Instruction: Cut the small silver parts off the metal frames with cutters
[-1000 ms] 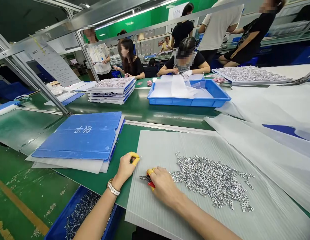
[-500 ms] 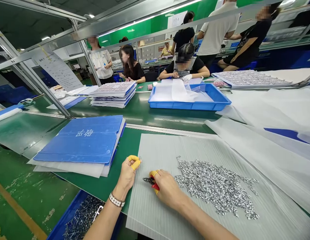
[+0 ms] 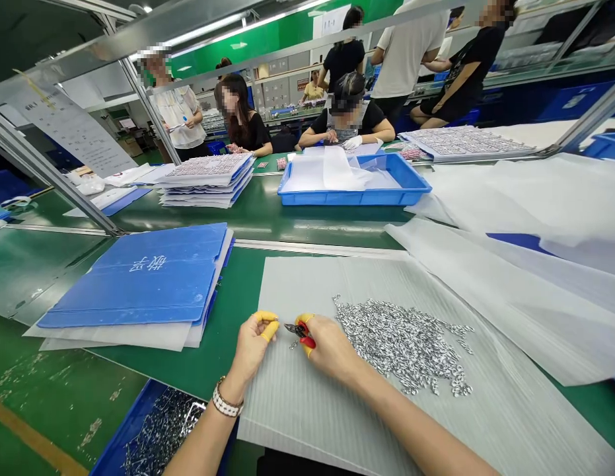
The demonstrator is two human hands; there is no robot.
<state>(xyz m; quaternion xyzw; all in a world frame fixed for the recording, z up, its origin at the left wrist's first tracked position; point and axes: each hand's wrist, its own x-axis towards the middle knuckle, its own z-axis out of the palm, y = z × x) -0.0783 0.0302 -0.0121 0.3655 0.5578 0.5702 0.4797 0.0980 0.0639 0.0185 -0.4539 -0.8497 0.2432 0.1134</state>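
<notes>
My left hand [image 3: 250,350] rests over a grey corrugated plastic sheet [image 3: 337,410], with yellow finger cots [image 3: 268,329] on its pinched thumb and fingertip. Anything between those tips is too small to make out. My right hand [image 3: 329,347], also wearing a yellow cot, grips small red-handled cutters [image 3: 302,332], whose steel jaws point left towards my left fingertips. A few tiny metal bits [image 3: 293,344] lie just below the jaws. To the right of my right hand, a loose pile of small silver metal parts [image 3: 399,344] covers the sheet.
Left of the sheet, a stack of blue folders [image 3: 139,281] lies on the green bench. Below, a blue bin [image 3: 139,416] holds metal parts. Ahead stand a blue tray [image 3: 354,198] with white film and stacked sheets [image 3: 208,178]. Co-workers sit and stand beyond.
My hands have drawn closer together, bringing the cutter jaws nearer my left fingertips. The whole scene has shifted left and upward in view.
</notes>
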